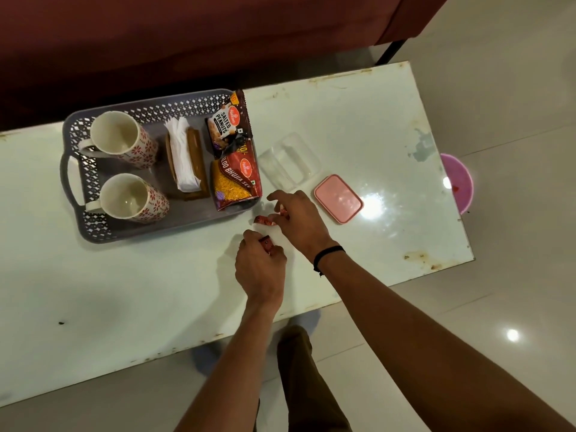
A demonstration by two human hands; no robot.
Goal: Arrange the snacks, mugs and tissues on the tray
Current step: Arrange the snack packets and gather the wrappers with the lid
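Observation:
A grey perforated tray [93, 227] lies on the white table. It holds two white mugs with red flowers [120, 137] [131, 198], a brown holder with white tissues [184, 157], a salted peanuts packet [226, 126] and an aloo bhujia packet [235, 182]. Just off the tray's right corner, my left hand [260, 269] is closed on a small red wrapped snack [268, 244]. My right hand [296, 222] grips other small red wrapped snacks [265, 220] close to the table top.
An open clear plastic box [288, 162] stands right of the tray, its pink lid [338, 198] beside it. A dark red sofa [187, 42] runs behind the table. A pink stool [458, 182] sits past the table's right edge.

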